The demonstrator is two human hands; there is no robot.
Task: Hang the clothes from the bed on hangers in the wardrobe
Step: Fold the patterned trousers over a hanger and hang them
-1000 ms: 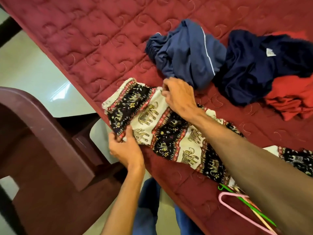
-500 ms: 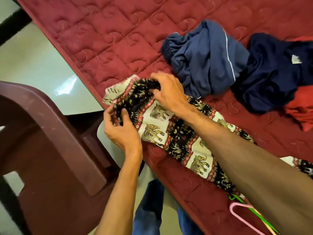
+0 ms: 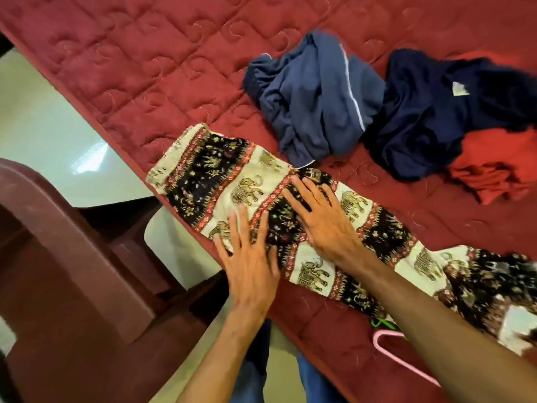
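While both hands lie flat on them, the trousers (image 3: pixel 203 167) stretch lengthwise along the near edge of the bed (image 3: pixel 130 68), one end toward the left and the rest running off to the lower right. The left hand (image 3: pixel 251 266) rests palm down on the cloth at the bed's edge, fingers straight and spread, gripping nothing. The right hand (image 3: pixel 325 228) lies just beside it, farther in. It is also palm down with fingers straight and fanned, pressing the cloth without pinching it. Beyond the trousers a blue garment (image 3: pixel 313 103) sits crumpled, touching a navy garment (image 3: pixel 430 112) to its right, and a red garment (image 3: pixel 494 170) lies against the navy one's near side. By the right forearm, a pink hanger (image 3: pixel 386 333) and a green hanger (image 3: pixel 382 322) lie on the bed, mostly hidden. To the left, a maroon chair (image 3: pixel 58 271) stands on the pale floor (image 3: pixel 43 135) just beside the bed.
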